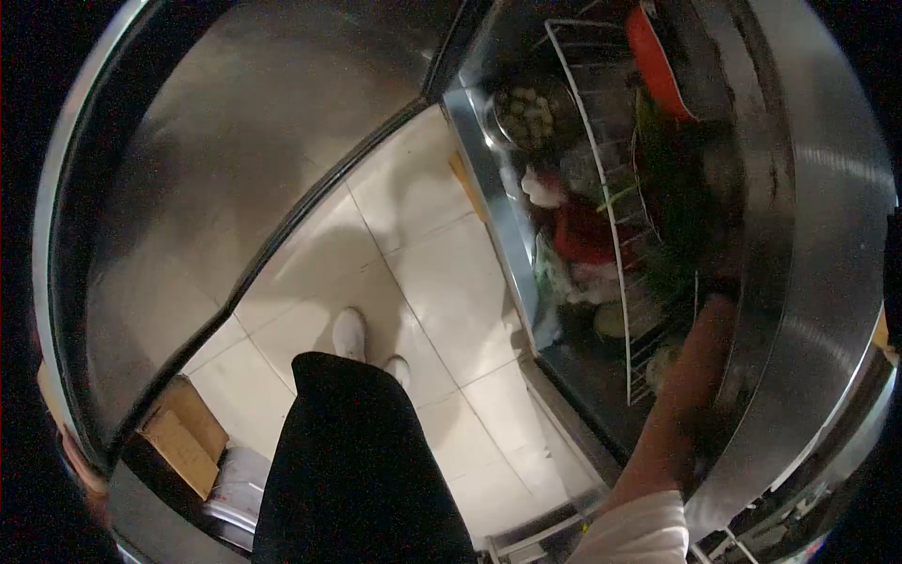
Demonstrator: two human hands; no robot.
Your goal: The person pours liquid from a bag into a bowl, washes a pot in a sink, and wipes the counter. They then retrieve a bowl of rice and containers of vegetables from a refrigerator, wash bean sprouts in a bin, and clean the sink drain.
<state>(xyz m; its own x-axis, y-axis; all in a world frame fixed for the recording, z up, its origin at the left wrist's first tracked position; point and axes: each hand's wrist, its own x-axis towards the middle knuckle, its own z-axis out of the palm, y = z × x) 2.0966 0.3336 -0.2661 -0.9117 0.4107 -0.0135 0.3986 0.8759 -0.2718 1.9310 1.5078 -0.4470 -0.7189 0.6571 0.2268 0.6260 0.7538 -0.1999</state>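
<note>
My right forearm (688, 385), in a white sleeve (639, 531), reaches into an open steel refrigerator. The hand at its end is lost in deep shadow beside the white wire shelf (611, 202), so its fingers and anything in them cannot be made out. Dark leafy greens (672, 188) lie on that shelf near the hand. At the far left, a blurred skin-toned patch that looks like my left hand (86, 481) is at the outer edge of the open door (254, 122). Its fingers are too smeared to read.
A red-orange container (658, 66) sits on the wire shelf. Below are a bowl of pale round pieces (528, 115), a red bag (583, 235) and clear plastic bags (554, 273). Cardboard (183, 442) stands at lower left on the tiled floor (442, 282).
</note>
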